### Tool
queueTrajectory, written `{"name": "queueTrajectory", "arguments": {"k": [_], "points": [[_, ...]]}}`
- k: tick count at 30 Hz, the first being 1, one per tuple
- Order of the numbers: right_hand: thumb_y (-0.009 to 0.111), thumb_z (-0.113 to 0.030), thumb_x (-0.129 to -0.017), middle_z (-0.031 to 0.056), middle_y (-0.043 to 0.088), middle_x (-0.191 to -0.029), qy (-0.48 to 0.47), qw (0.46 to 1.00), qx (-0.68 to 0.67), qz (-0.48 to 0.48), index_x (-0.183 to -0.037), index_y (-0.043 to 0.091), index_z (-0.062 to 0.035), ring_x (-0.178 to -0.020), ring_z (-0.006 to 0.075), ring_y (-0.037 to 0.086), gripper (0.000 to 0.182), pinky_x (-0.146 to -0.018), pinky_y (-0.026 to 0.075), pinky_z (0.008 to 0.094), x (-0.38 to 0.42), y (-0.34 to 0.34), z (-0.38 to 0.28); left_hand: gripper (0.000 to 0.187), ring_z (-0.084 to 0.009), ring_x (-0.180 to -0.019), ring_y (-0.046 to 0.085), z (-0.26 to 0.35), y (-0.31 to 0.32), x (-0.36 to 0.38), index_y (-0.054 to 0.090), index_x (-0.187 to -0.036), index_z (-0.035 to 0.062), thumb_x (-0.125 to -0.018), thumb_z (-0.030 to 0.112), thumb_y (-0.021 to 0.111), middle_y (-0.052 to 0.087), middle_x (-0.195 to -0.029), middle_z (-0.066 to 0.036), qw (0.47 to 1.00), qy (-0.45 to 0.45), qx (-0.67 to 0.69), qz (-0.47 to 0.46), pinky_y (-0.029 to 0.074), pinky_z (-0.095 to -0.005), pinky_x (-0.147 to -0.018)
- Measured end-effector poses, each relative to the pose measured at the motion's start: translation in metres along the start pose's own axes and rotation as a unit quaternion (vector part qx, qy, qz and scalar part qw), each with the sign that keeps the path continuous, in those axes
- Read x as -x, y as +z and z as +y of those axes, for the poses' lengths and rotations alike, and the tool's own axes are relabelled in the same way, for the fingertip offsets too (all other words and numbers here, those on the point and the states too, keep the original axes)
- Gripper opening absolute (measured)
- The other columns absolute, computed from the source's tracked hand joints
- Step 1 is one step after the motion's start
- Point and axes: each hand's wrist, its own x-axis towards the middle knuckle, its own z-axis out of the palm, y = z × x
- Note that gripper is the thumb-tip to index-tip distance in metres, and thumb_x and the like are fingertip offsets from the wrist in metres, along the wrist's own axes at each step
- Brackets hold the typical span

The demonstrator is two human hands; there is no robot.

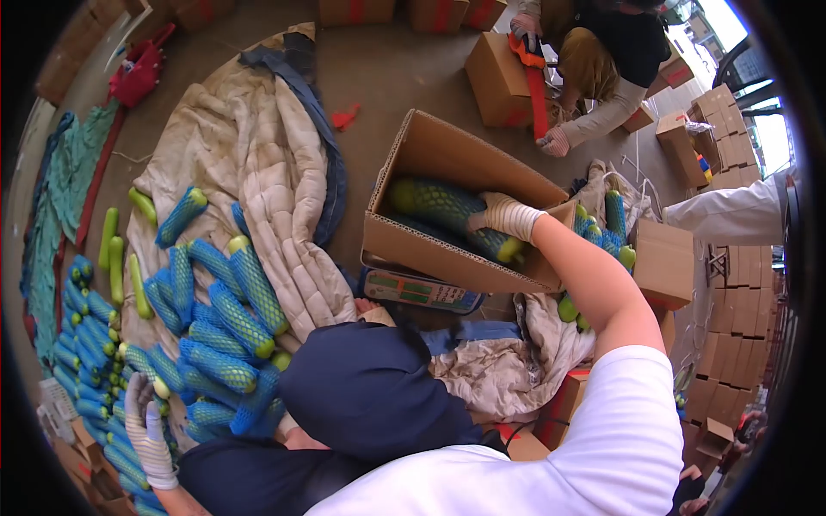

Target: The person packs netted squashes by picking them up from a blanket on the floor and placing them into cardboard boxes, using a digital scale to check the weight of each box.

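Note:
My right hand (509, 217), in a striped knit glove, reaches into an open cardboard box (452, 268). Its fingers are curled over a long green squash (439, 205) in blue netting that lies along the inside of the box. Part of the box's floor is hidden by my hand and the near wall. At the lower left, my left hand (148, 434), gloved as well, is held up with its fingers stretched out and nothing in them. Beside it lies a heap of netted squash (232, 322), on and around a quilt (249, 163).
A scale (422, 288) with a display panel is under the box. Several bare green squash (110, 241) lie at the left. At the top, another person holds an orange tape dispenser (527, 52) at a carton (499, 82). More cartons (727, 335) are stacked at the right.

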Motion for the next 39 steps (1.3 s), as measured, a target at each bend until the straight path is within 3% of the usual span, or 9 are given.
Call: {"name": "queueTrajectory", "arguments": {"k": [6,8,12,18,24,26,28,30,39], "points": [[0.063,-0.048,-0.074,0.0203,0.066,-0.104,-0.077,0.989,0.11,0.055,-0.115,0.062,0.0011,-0.099,0.0301,0.063,0.064,-0.087,0.048,0.0391,-0.025,0.02,0.032,0.047,-0.0239,-0.116,0.051,-0.004,-0.003,-0.001,0.042,-0.136,-0.0024,-0.095,0.019,0.05,0.05,-0.131,-0.015,1.0,-0.017,0.004,0.012,0.038,-0.0345,-0.1],[0.06,-0.05,-0.077,0.0171,0.067,-0.107,0.11,0.925,0.352,-0.097,-0.11,0.066,-0.0018,-0.103,0.032,0.062,0.059,-0.089,0.047,0.0406,-0.007,0.001,-0.018,0.045,-0.0242,-0.115,0.052,-0.006,-0.004,0.002,0.042,-0.135,-0.0024,-0.095,0.017,0.048,0.05,-0.131,-0.015,1.0,-0.014,-0.013,0.013,0.038,-0.0348,-0.099],[0.061,-0.045,-0.081,0.0117,0.069,-0.104,0.039,0.828,0.507,-0.237,-0.106,0.07,-0.0069,-0.1,0.0306,0.064,0.046,-0.086,0.049,0.0414,0.0,-0.006,-0.031,0.046,-0.0247,-0.116,0.051,0.002,-0.018,0.015,0.04,-0.137,-0.0025,-0.096,0.018,0.047,0.05,-0.132,-0.016,0.994,-0.046,-0.091,0.025,0.037,-0.035,-0.101],[0.068,-0.021,-0.071,0.0192,0.066,-0.102,-0.014,0.86,0.486,-0.157,-0.092,0.073,-0.0047,-0.095,0.0317,0.066,0.027,-0.081,0.052,0.04,-0.015,0.018,0.013,0.042,-0.021,-0.115,0.052,-0.021,-0.037,0.019,0.043,-0.134,-0.002,-0.095,0.013,0.048,0.052,-0.129,-0.014,0.992,-0.054,-0.063,0.099,0.038,-0.0319,-0.101],[0.053,-0.024,-0.088,0.0251,0.065,-0.099,-0.211,0.862,0.459,-0.052,-0.097,0.065,0.0034,-0.096,0.0424,0.06,0.031,-0.08,0.049,0.0432,-0.126,-0.029,0.23,0.048,-0.0247,-0.112,0.056,-0.16,-0.066,0.096,0.049,-0.129,0.0006,-0.09,0.026,0.06,0.058,-0.123,-0.016,0.952,-0.243,-0.09,0.165,0.044,-0.0333,-0.095],[0.059,-0.019,-0.086,0.0238,0.066,-0.086,-0.07,0.974,0.214,0.01,-0.09,0.063,0.0057,-0.08,0.0395,0.063,0.025,-0.07,0.05,0.0394,-0.013,-0.029,0.036,0.05,-0.0266,-0.114,0.055,-0.194,-0.056,0.137,0.05,-0.129,0.0016,-0.089,0.03,0.061,0.058,-0.124,-0.017,0.919,-0.347,-0.033,0.181,0.042,-0.0343,-0.098],[0.056,-0.017,-0.091,0.0059,0.06,-0.074,-0.206,0.947,0.233,0.081,-0.106,0.062,-0.0033,-0.055,0.0113,0.047,0.022,-0.048,0.039,0.0275,-0.014,-0.065,0.035,0.056,-0.0286,-0.118,0.053,-0.252,-0.04,0.178,0.049,-0.13,0.0017,-0.087,0.034,0.062,0.056,-0.127,-0.018,0.88,-0.419,-0.014,0.223,0.039,-0.0351,-0.101],[0.055,-0.019,-0.093,-0.0003,0.057,-0.073,-0.128,0.983,-0.016,0.132,-0.108,0.061,-0.0049,-0.056,0.0054,0.044,0.022,-0.048,0.035,0.0217,0.037,-0.054,-0.046,0.064,-0.0326,-0.125,0.047,-0.305,-0.027,0.207,0.046,-0.133,0.0018,-0.084,0.04,0.064,0.051,-0.133,-0.02,0.86,-0.474,-0.006,0.187,0.037,-0.0356,-0.103],[0.051,-0.004,-0.091,0.0032,0.059,-0.095,-0.356,0.925,0.105,0.081,-0.127,0.051,0.0013,-0.083,0.008,0.053,0.036,-0.076,0.045,0.0222,0.117,0.018,-0.224,0.065,-0.036,-0.121,0.049,-0.403,0.027,0.183,0.043,-0.136,0.0086,-0.081,0.032,0.068,0.052,-0.131,-0.02,0.8,-0.55,0.004,0.238,0.039,-0.0394,-0.101]]}}
